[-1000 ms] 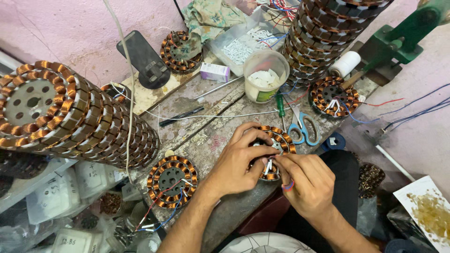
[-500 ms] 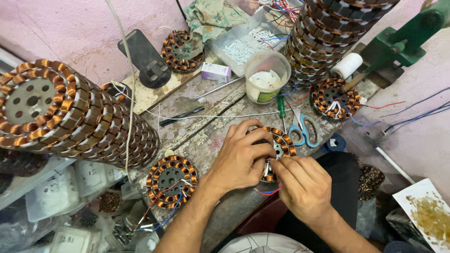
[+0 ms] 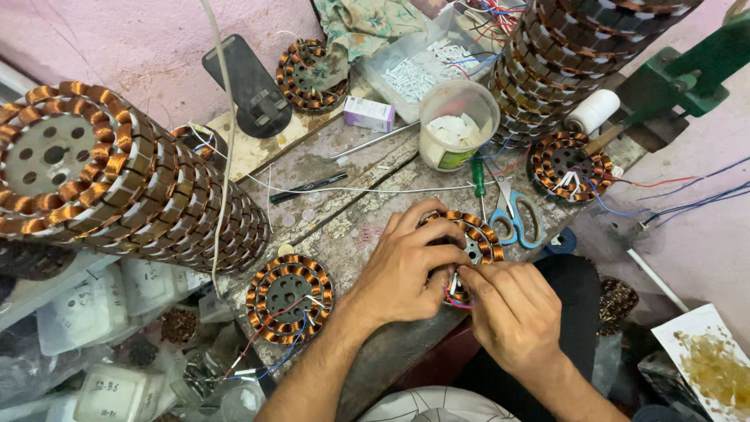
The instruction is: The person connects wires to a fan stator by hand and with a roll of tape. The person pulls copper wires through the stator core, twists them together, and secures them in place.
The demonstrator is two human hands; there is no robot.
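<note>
On the left lies a long stack of wound stators (image 3: 117,187), and another stack (image 3: 578,55) stands at the far right. Near the middle of the wooden bench (image 3: 336,227), at its near edge, is the stator (image 3: 476,238): a flat ring with copper coils around a grey metal core, with red and blue wires at its near side. The left hand (image 3: 406,270) covers its left part, fingers curled around it. The right hand (image 3: 512,312) pinches the wires with narrow fingers. Blue scissors (image 3: 519,215) lie just right.

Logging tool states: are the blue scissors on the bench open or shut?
Shut. The scissors lie flat on the bench, blades together pointing away from the person, the two blue loops side by side, right of the stator both hands hold.
</note>
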